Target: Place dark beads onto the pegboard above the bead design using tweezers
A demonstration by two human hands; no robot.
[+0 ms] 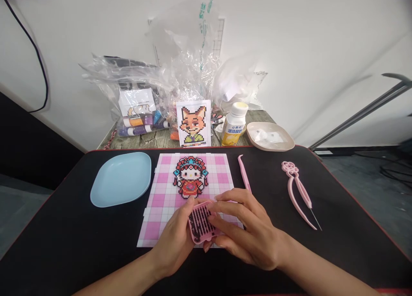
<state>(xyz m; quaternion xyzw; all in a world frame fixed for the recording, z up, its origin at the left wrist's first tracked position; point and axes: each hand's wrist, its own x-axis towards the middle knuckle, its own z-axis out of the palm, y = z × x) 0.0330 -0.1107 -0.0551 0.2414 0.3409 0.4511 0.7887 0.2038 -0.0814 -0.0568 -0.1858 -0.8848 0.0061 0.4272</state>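
The pink bead tray (202,223), full of dark beads, sits over the checked pegboard (154,210) at its near edge. I see the left hand (175,240) gripping its side and the right hand (247,233) closed across its top. I judge the beads are being settled, so the next move calls for a level tray.

You have a blue plate (121,178) at the bench's (337,227) left, pink tweezers (298,193) right, and a fox bead picture (193,123) and yellow bottle (234,124) far.
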